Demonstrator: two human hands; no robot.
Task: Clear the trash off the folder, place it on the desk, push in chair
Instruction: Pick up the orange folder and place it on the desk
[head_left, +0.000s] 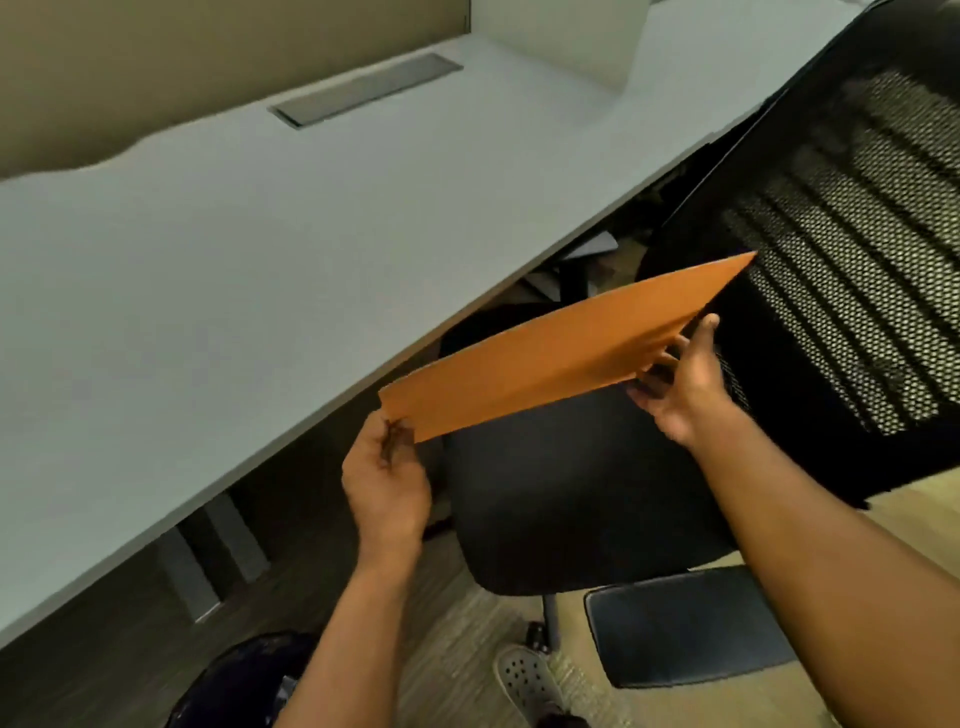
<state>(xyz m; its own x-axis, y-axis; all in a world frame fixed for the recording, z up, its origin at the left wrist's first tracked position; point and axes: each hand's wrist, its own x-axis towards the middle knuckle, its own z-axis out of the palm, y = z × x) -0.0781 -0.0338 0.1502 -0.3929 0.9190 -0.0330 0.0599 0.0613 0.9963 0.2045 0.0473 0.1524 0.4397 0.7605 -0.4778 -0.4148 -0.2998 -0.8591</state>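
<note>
An orange folder (561, 348) is held tilted in the air above the black chair seat (566, 499), just off the desk's front edge. My left hand (387, 480) pinches its near left corner. My right hand (680, 384) grips its right edge, fingers curled under it. No trash shows on the folder's visible face. The white desk (249, 249) stretches from the left to the top right. The black office chair stands pulled out from the desk, its mesh backrest (852, 249) at the right.
A grey cable hatch (366, 88) is set in the desk near its back edge. A chair armrest (685, 623) juts out at the lower right. My shoe (524, 675) rests on the carpet beside the chair's base. A desk leg (208, 556) stands underneath at the left.
</note>
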